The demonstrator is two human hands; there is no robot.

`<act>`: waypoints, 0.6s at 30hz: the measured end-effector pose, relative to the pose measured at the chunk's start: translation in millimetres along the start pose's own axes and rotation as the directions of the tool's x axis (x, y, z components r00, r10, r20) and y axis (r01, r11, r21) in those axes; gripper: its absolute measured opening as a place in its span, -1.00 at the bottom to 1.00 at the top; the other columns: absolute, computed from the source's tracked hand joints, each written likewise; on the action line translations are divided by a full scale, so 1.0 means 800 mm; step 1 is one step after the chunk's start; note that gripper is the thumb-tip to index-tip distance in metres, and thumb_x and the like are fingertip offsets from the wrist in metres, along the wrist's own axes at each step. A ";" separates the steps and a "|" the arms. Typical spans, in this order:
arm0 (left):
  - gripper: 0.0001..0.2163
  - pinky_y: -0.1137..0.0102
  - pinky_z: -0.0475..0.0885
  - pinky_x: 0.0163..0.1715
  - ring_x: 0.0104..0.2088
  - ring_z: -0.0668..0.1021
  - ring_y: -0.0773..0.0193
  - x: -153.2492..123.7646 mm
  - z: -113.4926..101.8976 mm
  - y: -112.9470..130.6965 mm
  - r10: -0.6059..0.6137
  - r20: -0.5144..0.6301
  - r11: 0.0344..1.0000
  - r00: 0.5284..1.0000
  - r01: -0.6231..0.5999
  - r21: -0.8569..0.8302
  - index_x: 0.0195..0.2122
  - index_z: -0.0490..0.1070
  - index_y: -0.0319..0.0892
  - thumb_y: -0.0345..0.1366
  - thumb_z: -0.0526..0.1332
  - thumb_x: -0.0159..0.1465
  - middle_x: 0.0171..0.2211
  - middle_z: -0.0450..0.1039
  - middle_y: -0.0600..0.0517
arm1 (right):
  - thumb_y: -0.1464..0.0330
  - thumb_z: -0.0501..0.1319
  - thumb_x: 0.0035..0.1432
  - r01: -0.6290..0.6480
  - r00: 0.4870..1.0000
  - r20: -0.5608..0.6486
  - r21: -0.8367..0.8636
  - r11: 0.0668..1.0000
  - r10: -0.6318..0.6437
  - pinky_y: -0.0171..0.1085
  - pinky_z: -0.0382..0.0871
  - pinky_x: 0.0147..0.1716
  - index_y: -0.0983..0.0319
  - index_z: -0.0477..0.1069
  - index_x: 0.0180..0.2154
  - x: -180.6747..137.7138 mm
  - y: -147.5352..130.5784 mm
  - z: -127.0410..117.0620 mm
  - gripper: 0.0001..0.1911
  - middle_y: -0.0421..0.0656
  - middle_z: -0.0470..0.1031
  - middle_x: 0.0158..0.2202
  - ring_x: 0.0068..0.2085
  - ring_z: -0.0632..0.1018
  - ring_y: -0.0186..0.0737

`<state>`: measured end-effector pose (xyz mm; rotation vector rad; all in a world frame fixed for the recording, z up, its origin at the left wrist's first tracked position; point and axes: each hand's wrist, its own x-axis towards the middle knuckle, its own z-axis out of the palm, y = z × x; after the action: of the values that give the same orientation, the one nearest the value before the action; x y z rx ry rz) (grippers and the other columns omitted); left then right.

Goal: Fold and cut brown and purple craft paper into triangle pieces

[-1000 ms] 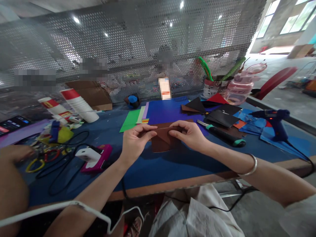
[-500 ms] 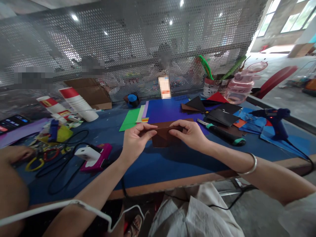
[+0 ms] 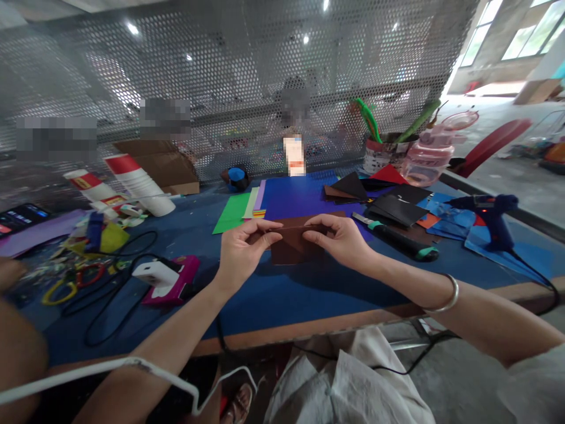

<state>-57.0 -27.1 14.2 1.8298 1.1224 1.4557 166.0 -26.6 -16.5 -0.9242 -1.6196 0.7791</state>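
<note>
My two bare hands meet over the middle of a blue-topped table (image 3: 265, 309), with a piece of brown sheet (image 3: 296, 252) between them. My left hand (image 3: 243, 250) is closed to a pinch, thumb against fingers, on the sheet's upper left edge; my right hand (image 3: 343, 240), a silver bangle (image 3: 454, 295) above its wrist, pinches the upper right edge the same way. The sheet's face hangs toward me below my thumbs. More brown shows just behind that edge; I cannot tell whether it is the same piece. Beyond lie a large blue sheet (image 3: 295, 194) and, left of it, a green one. Near my right hand rests a utility knife (image 3: 399, 240), with black pieces (image 3: 397, 207) behind it and a glue gun (image 3: 494, 213) farther right. To my left sits a magenta power strip (image 3: 189, 274) bearing a white plug (image 3: 155, 278). Another person's arm (image 3: 20, 335) enters at far left.
</note>
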 end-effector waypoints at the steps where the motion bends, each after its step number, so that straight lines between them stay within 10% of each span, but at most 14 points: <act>1: -0.90 0.49 0.54 -0.45 -0.45 0.58 0.32 0.000 0.000 0.000 0.010 -0.005 1.000 1.000 -0.010 0.001 -0.37 0.73 -0.05 -0.22 0.48 0.08 -0.42 0.68 0.07 | 0.19 0.37 0.14 0.000 1.000 0.001 -0.008 1.000 0.000 -0.24 0.44 -0.24 0.18 0.65 -0.24 0.000 0.000 0.000 -0.78 -0.17 0.71 -0.28 -0.28 0.64 -0.19; 18: -0.95 0.31 0.64 -0.26 -0.31 0.70 0.15 -0.002 0.002 0.009 0.010 -0.005 0.999 1.000 -0.010 0.033 -0.42 0.69 -0.06 -0.25 0.44 0.10 -0.38 0.71 0.04 | 0.21 0.37 0.16 0.015 1.000 0.016 -0.027 1.000 -0.014 -0.28 0.39 -0.33 0.20 0.65 -0.28 0.000 -0.004 -0.001 -0.80 -0.19 0.68 -0.35 -0.36 0.57 -0.26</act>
<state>-53.4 -32.0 18.5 1.8577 1.1469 1.4565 166.4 -28.2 -13.8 -0.9264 -1.6521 0.7578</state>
